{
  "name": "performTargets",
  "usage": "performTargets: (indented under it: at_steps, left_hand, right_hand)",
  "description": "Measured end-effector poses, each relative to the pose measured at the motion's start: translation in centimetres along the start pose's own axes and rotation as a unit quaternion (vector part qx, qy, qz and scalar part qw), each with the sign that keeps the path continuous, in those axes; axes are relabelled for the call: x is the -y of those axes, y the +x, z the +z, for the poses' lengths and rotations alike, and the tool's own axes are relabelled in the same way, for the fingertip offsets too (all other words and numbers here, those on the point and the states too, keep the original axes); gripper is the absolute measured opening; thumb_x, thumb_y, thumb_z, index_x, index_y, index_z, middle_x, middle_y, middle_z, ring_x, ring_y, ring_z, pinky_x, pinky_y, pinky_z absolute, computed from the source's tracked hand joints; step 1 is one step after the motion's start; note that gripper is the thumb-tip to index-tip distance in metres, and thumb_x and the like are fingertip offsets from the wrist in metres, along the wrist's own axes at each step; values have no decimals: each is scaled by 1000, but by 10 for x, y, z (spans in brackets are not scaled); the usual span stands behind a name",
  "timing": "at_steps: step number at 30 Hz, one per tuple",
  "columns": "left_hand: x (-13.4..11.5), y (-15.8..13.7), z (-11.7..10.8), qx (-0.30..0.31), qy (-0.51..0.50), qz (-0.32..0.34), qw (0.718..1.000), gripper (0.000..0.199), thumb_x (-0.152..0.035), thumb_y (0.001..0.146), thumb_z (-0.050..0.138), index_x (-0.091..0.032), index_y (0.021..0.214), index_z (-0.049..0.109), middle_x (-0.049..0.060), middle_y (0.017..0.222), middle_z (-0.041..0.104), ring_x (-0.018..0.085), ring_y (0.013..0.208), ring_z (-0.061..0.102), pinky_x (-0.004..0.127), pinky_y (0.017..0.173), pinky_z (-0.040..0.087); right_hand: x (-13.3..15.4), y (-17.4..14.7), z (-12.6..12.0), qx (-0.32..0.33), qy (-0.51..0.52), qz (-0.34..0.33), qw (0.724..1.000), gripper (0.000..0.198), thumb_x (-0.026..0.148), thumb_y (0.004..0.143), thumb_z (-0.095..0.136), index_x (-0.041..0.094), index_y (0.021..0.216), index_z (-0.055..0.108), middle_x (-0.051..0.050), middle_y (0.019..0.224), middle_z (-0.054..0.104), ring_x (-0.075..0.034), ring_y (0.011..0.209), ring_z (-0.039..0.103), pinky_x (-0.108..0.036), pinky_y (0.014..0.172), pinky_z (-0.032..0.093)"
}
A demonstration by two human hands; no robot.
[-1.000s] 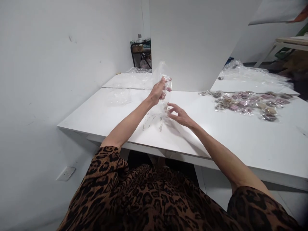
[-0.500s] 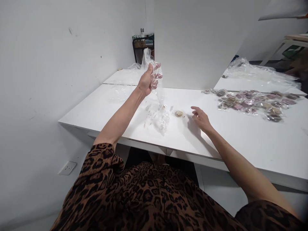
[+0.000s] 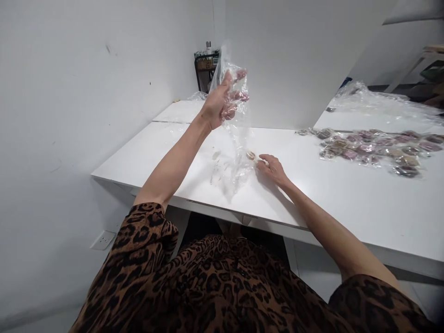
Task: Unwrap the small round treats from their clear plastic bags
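Observation:
Raised over the table, my left hand [image 3: 218,99] holds a long piece of clear plastic film [image 3: 239,134], perhaps a bag. Its fingers are spread inside the film, which hangs down to the tabletop. Low over the table, my right hand [image 3: 274,170] has its thumb and forefinger at the right end of a small yellowish-brown lump [image 3: 250,155]. The lump is tilted beside the hanging film, and its exact kind is too small to make out. Pale flat bits [image 3: 217,155] lie on the table left of the film.
On the right of the white table [image 3: 329,199] lie several small wrapped pieces [image 3: 367,148], pink, brown and yellowish. A heap of clear plastic [image 3: 371,99] is behind them. A white panel [image 3: 284,64] stands at the back. A dark shelf [image 3: 206,69] stands beyond the far left.
My left hand has risen, stretching the film higher. My right hand has moved left to the small lump, which has shifted left and tilted.

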State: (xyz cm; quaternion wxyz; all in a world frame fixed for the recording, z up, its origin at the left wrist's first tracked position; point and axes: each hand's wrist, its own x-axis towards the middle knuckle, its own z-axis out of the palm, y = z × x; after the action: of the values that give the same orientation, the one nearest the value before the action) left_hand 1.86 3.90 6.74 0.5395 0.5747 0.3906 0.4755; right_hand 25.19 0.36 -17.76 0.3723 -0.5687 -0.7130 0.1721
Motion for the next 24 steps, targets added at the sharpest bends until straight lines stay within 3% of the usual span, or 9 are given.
performTargets:
  at_steps: [5, 8, 10, 12, 15, 17, 19, 21, 24]
  left_hand:
    - [5, -3, -6, 75, 18, 18, 997, 59, -61, 110, 25, -28, 149, 53, 4, 96, 66, 0, 46, 49, 12, 44, 24]
    - [10, -1, -4, 86, 33, 14, 996, 60, -62, 110, 24, -28, 150, 51, 5, 100, 66, 0, 48, 51, 11, 45, 27]
    - [16, 1, -1, 79, 47, 13, 996, 60, -63, 109, 26, -28, 149, 51, 6, 103, 66, 2, 51, 56, 12, 46, 30]
    - [22, 3, 1, 66, 58, 17, 996, 61, -67, 107, 27, -28, 149, 51, 7, 105, 67, 4, 56, 60, 13, 49, 35]
    - [28, 3, -4, 55, 67, 29, 996, 66, -74, 103, 30, -29, 148, 51, 8, 105, 68, 7, 59, 63, 15, 50, 38]
    - [29, 1, -16, 46, 67, 33, 996, 68, -76, 101, 31, -30, 147, 52, 8, 101, 69, 8, 58, 63, 17, 49, 38]
    - [30, -4, -34, 27, 63, 38, 997, 68, -77, 101, 30, -32, 146, 52, 7, 98, 69, 9, 57, 62, 18, 48, 37]
    - [32, -8, -56, 0, 59, 43, 997, 69, -78, 101, 26, -32, 146, 52, 6, 96, 69, 10, 57, 61, 20, 48, 37]
    - [35, -7, -92, -55, 66, 48, 995, 74, -81, 98, 22, -31, 145, 51, 6, 94, 69, 12, 63, 61, 24, 54, 42]
  right_hand:
    - [-8, -8, -7, -72, 22, 4, 997, 43, 39, 93, 46, 16, 123, 67, -18, 128, 67, -33, 119, 60, -53, 101, 51]
    - [1, -4, -7, -107, 36, -48, 992, 43, 45, 100, 41, 21, 127, 66, -15, 129, 67, -31, 121, 59, -52, 101, 51]
    - [10, 2, -1, -77, 22, -107, 991, 44, 48, 103, 41, 23, 129, 65, -14, 131, 67, -31, 126, 56, -53, 105, 48]
    - [19, 10, 8, -7, -19, -154, 988, 42, 46, 103, 45, 23, 131, 65, -15, 134, 67, -32, 128, 55, -54, 107, 46]
    - [25, 17, 24, 89, -101, -164, 977, 37, 36, 99, 49, 21, 128, 67, -17, 134, 66, -34, 121, 57, -54, 100, 48]
    - [21, 18, 29, 102, -116, -159, 975, 37, 29, 97, 47, 20, 127, 67, -18, 129, 68, -33, 114, 59, -52, 97, 49]
    - [10, 18, 25, 58, -80, -153, 983, 40, 28, 97, 44, 19, 130, 65, -18, 123, 69, -30, 109, 61, -49, 96, 50]
    - [-4, 16, 14, -30, -39, -124, 991, 44, 31, 98, 41, 18, 134, 62, -17, 120, 69, -29, 106, 62, -47, 94, 52]
    - [-22, 9, -6, -110, -77, -60, 989, 48, 35, 98, 39, 17, 137, 60, -17, 119, 68, -30, 107, 60, -51, 97, 50]
